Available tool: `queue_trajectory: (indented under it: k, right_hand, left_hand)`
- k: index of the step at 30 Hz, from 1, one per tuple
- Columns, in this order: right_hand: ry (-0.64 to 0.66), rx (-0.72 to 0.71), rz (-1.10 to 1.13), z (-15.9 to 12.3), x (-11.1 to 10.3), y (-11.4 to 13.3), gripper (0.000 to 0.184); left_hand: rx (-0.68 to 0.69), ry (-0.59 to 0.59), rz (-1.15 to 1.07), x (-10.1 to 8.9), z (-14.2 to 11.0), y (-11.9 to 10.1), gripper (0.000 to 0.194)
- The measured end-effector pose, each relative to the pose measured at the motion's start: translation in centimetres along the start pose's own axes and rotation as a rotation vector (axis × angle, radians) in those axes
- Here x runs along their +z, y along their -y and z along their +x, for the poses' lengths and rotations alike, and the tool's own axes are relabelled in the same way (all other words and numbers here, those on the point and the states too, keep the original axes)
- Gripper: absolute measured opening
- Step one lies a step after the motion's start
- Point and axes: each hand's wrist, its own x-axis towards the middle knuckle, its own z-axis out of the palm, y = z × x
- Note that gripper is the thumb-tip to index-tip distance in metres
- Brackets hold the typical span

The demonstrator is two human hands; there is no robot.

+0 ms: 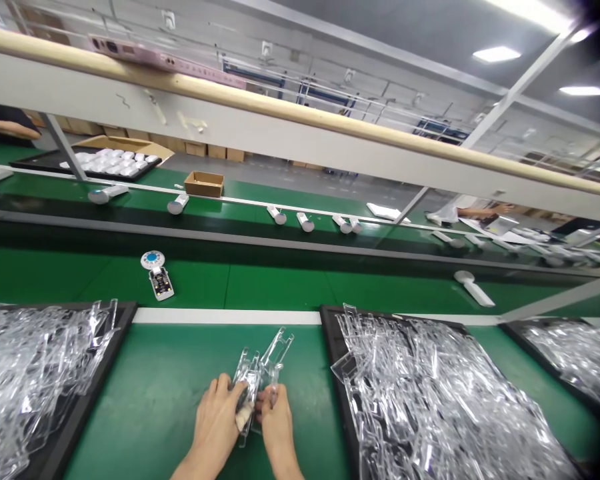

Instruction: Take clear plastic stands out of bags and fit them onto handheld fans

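Note:
My left hand [214,423] and my right hand [275,420] meet over the green bench mat [150,413], both gripping a tangle of clear moulded plastic pieces [260,380]. The pieces stick up past my fingers and seem to be two or more interlocked parts, though the exact number is hard to tell. To the left, a black-rimmed tray [125,327] holds a heap of the same clear pieces. A larger heap fills another black-rimmed tray [333,333] to the right.
A third tray of clear pieces [565,353] sits far right. A white device with a blue disc [157,275] lies beyond my hands. Along the green conveyor [280,193] lie white handheld devices, a cardboard box [203,183] and a tray of white parts [110,163]. Co-workers' arms [5,127] show beyond a beige rail.

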Motion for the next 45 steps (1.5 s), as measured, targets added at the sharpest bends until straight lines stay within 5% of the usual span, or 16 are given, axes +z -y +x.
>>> queue_trajectory:
  k: [6,11,19,24,26,31,37,45]
  right_hand:
    - [0.053,0.074,0.225,-0.1,0.8,-0.3,0.028]
    - [0.274,0.240,0.590,-0.1,-0.2,1.4,0.045]
    - [0.441,0.323,0.746,0.1,-2.2,2.2,0.042]
    - [0.470,0.303,0.780,-0.6,-2.5,2.5,0.042]
    - [0.457,0.289,0.710,-0.6,-2.4,2.6,0.045]
    - [0.216,0.217,0.355,0.4,-3.4,2.6,0.044]
    - [-0.014,0.036,-0.175,0.5,-5.2,4.7,0.023]
    - [0.175,0.230,0.370,0.4,-2.1,4.3,0.055]
  left_hand:
    - [-0.068,0.073,-0.244,0.9,0.2,-0.1,0.022]
    - [-0.100,0.029,-0.493,2.5,-0.1,0.3,0.020]
    - [-0.088,-0.060,-0.905,4.0,-0.6,0.5,0.032]
    - [-0.143,0.016,-1.246,4.3,0.3,0.3,0.041]
    - [-0.139,0.019,-1.251,4.1,0.7,0.4,0.036]
    - [-0.232,-0.206,-1.165,3.3,1.3,1.1,0.034]
    - [-0.396,-0.168,-1.068,2.4,1.7,0.9,0.031]
    - [-0.353,-0.049,-1.385,1.6,1.5,0.1,0.041]
